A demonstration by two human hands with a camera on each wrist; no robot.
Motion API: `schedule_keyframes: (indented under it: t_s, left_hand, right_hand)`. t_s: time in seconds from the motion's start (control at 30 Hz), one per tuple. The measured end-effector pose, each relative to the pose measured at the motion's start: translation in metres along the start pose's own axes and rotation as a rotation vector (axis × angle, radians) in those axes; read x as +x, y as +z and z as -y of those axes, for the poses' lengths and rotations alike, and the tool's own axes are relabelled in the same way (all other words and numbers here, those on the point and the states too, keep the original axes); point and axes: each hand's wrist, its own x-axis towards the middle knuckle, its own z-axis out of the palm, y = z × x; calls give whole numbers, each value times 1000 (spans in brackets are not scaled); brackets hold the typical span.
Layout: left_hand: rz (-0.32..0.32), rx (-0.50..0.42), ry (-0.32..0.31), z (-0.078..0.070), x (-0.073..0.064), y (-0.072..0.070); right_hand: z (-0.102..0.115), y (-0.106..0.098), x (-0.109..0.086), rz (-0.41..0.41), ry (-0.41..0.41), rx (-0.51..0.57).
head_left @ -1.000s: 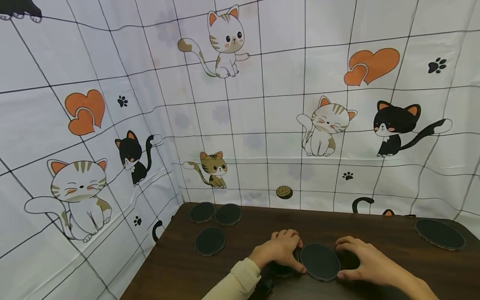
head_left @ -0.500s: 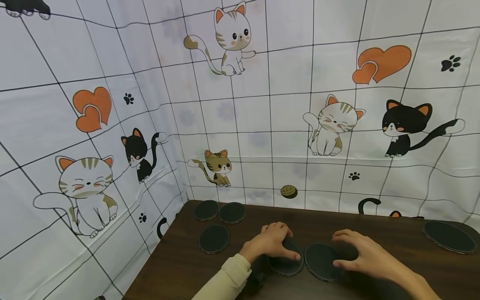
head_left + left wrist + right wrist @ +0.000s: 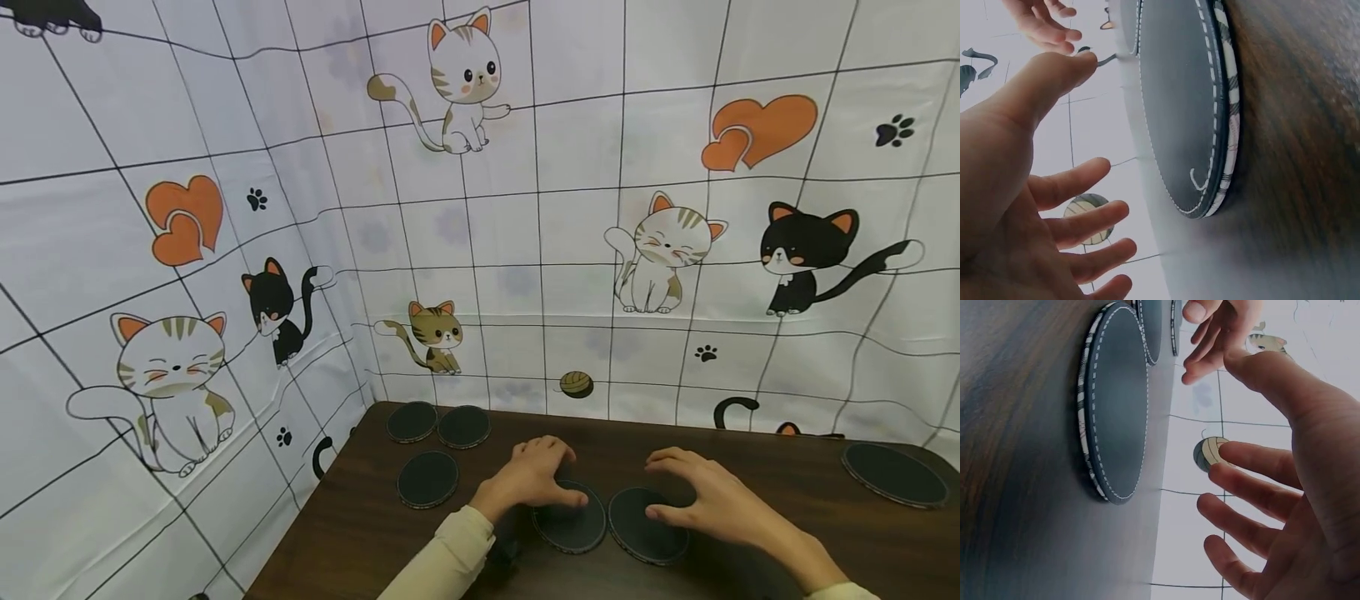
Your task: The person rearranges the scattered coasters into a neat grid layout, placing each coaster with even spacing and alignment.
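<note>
Two dark round coasters lie flat side by side at the front middle of the table, their rims touching or nearly so: a left coaster (image 3: 579, 531) and a right coaster (image 3: 639, 537). Over the left one my left hand (image 3: 528, 479) hovers, thumb stretched across it and fingers loosely spread. My right hand (image 3: 708, 502) is above the far right side of the other, also holding nothing. In the left wrist view, the coaster (image 3: 1175, 94) shows white stitching, a plaid side and a loose thread end. The right wrist view shows a similar stitched coaster (image 3: 1121, 406) apart from the fingers.
At the table's back left lie three more coasters: a corner one (image 3: 412, 422), one beside it (image 3: 464, 427) and a nearer one (image 3: 427, 480). Another dark disc (image 3: 895, 474) is at the far right. A cat-print sheet (image 3: 570, 208) hangs behind the dark wooden table (image 3: 345, 533).
My left hand has drawn back to the left from the seam between the two coasters, uncovering more of the left one. The right hand has risen slightly and shifted over the right coaster.
</note>
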Motion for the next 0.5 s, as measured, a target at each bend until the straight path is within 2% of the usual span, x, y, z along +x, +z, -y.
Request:
schedule_keyframes:
  t_s: [0.23, 0.4, 0.5]
  left_hand:
    - [-72, -10, 19, -6, 5, 4]
    - [-99, -14, 31, -14, 9, 4]
    - [-111, -6, 25, -13, 9, 3]
  right_hand:
    - [-2, -3, -1, -31, -2, -23]
    - [-6, -3, -5, -44, 6, -33]
    - [-7, -3, -6, -45, 11, -32]
